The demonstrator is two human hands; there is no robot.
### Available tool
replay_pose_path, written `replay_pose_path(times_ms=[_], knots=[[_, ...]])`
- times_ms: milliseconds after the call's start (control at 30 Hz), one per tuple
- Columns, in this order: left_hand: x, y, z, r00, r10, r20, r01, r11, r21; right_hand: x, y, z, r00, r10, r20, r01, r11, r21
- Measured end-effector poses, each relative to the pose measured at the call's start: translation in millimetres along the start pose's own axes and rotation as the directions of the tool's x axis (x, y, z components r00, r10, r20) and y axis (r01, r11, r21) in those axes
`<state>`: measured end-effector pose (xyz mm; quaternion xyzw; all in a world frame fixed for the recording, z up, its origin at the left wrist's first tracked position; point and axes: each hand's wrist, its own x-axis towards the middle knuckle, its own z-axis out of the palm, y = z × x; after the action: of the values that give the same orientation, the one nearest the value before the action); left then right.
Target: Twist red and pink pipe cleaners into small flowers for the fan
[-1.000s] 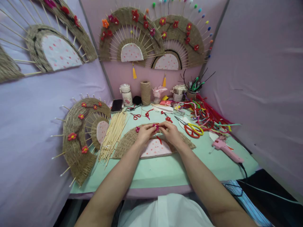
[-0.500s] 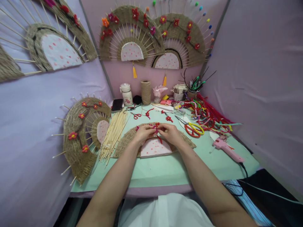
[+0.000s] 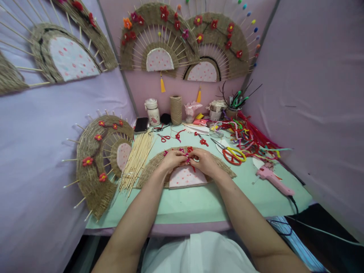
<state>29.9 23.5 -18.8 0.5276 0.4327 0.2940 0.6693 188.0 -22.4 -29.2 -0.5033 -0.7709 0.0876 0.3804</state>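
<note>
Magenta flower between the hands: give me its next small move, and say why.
I'd probably press the magenta flower gently onto the woven fan: the left hand and right hand seem to pinch it over the fan, and other flowers already sit near its upper edge. Whether it touches yet is hidden.

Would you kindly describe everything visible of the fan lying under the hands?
The fan is a semicircle of brown, twine-like weave around a pale, spotted centre panel. It lies flat on the green tabletop, straight edge towards the person. Red and magenta flowers show near its arched edge; the left hand and right hand hide part; whether they touch it is unclear.
</note>
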Motion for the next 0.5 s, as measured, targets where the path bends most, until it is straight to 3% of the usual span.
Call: replay_pose_path(times_ms=[133, 233, 367, 500], knots=[[2.0, -1.6, 0.9, 0.995, 0.079, -0.061, -0.083, 0.995, -0.062, 1.1, 1.5, -0.1, 0.995, 0.089, -0.033, -0.083, 0.985, 0.149], [4.5, -5.9, 1.3, 0.975, 0.189, -0.116, -0.18, 0.98, 0.085, 2.3, 1.3, -1.2, 0.981, 0.183, -0.067, -0.158, 0.949, 0.273], [3.9, -8.4, 1.9, 0.969, 0.239, -0.061, -0.215, 0.941, 0.262, 3.0, 0.9, -2.9, 0.975, 0.216, -0.057, -0.183, 0.919, 0.348], [1.5, -6.7, 1.7, 0.972, 0.229, -0.047, -0.206, 0.934, 0.291, 2.2, 5.4, -1.4, 0.973, 0.226, -0.044, -0.198, 0.918, 0.343]])
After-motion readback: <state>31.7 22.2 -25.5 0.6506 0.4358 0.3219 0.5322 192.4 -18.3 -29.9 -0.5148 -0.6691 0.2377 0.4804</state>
